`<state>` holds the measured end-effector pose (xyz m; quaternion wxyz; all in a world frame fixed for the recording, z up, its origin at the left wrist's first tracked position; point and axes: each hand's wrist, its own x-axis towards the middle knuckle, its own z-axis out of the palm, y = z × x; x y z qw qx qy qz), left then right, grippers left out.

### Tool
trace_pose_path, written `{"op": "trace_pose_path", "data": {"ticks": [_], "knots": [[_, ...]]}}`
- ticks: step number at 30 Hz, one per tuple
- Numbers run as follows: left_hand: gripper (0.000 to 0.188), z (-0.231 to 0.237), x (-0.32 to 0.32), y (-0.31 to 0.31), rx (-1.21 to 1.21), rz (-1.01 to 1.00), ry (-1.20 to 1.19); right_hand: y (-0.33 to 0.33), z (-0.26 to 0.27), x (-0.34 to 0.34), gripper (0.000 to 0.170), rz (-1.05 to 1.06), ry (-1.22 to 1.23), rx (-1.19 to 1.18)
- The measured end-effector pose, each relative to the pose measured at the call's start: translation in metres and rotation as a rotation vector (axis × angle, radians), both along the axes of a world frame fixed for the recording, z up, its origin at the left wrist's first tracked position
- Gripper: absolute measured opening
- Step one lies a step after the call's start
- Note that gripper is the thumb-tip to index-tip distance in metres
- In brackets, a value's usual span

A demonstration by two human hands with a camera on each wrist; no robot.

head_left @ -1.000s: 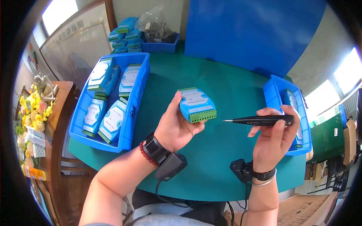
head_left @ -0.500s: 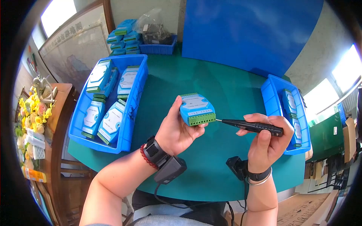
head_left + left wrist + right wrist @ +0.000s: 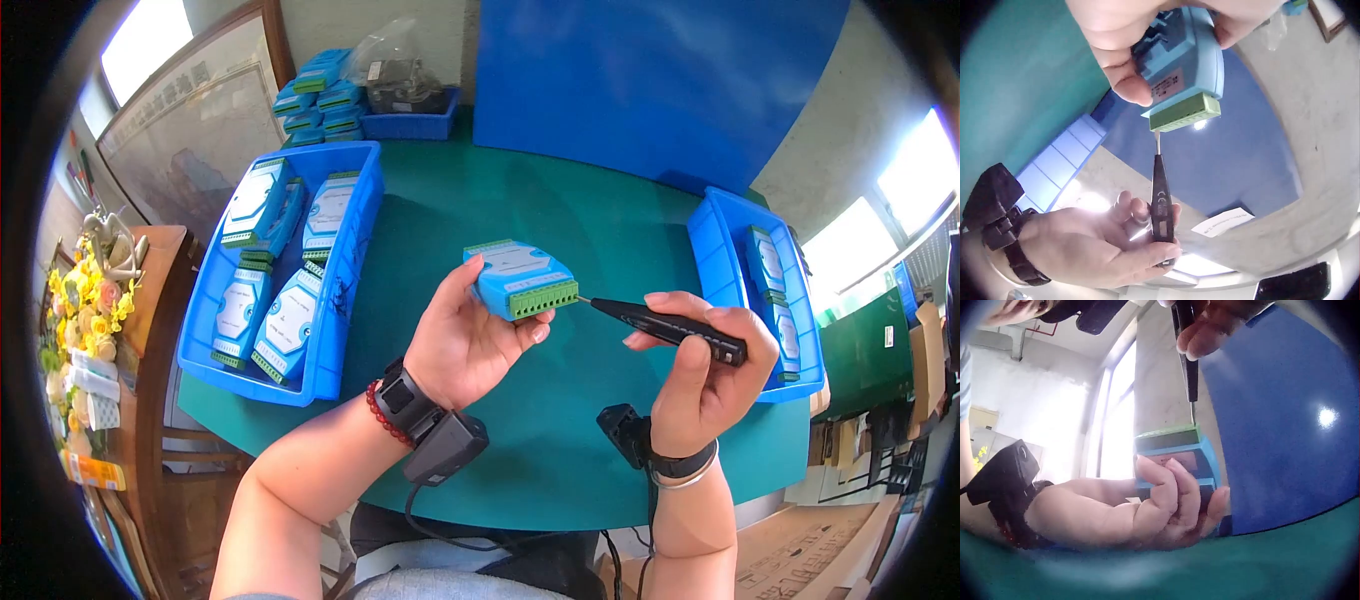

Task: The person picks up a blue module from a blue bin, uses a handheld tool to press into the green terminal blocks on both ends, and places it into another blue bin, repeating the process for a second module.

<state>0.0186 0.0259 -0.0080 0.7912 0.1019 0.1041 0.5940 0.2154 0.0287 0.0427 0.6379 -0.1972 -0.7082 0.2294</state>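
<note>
My left hand [image 3: 465, 345] grips a blue module [image 3: 515, 267] with a white label and green screw terminal blocks [image 3: 543, 299], holding it above the table. My right hand [image 3: 712, 385] holds a black tester screwdriver [image 3: 665, 327], thumb and fingers about its handle. The thin metal tip points left and meets the right end of the near terminal block. In the left wrist view, the screwdriver [image 3: 1161, 194] shows a CE mark and a small window, its blade right at the green block [image 3: 1185, 112]. Fingers of the left hand [image 3: 1172, 494] wrap the module's underside in the right wrist view.
A blue bin [image 3: 335, 345] of similar modules stands at left, another bin [image 3: 715, 235] at right. Behind are stacked modules [image 3: 320, 95] and a small blue tray [image 3: 410, 127] with a plastic bag. A blue panel [image 3: 650, 90] rises behind the green table [image 3: 440, 215].
The screwdriver has moved left from beside the module until its tip meets the terminal block. Its handle end has dropped, so it now slants. The left hand keeps its hold on the module.
</note>
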Motion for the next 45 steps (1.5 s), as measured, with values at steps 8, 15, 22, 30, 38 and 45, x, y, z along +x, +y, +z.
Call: {"op": "trace_pose_path", "data": {"ticks": [8,15,22,30,38,45], "knots": [[0.047,-0.009,0.001,0.001,0.010,-0.028,-0.023,0.000,0.000,0.002,0.030,-0.010,-0.028,-0.014],[0.049,-0.011,0.000,0.003,0.033,-0.021,-0.031,0.000,-0.001,0.005,0.031,0.044,0.010,0.027],[0.048,-0.012,0.000,0.003,0.027,-0.036,-0.050,0.001,-0.002,0.002,0.031,0.036,0.002,-0.033],[0.049,-0.012,0.000,0.003,0.003,-0.020,0.006,0.002,-0.006,0.003,0.025,0.100,-0.106,0.103],[0.048,-0.012,0.000,0.003,0.017,-0.008,0.024,0.004,-0.008,0.001,0.027,0.095,-0.084,0.098],[0.047,-0.011,0.000,0.004,0.026,0.002,0.019,0.001,-0.003,0.001,0.029,0.061,0.010,-0.008]]}}
